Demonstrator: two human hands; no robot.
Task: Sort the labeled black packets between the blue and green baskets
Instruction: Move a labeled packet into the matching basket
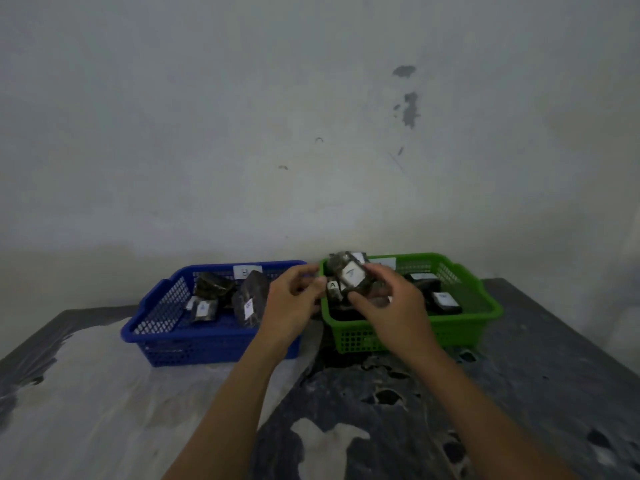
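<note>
Gripping a labeled black packet at frame centre, the right hand lifts it over the green basket; the left hand, fingers loosely curled, hovers beside the blue basket.

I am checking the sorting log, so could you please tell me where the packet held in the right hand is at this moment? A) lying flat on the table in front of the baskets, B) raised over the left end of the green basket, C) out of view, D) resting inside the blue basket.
B: the right hand grips the packet above the green basket, near its left end.
</note>
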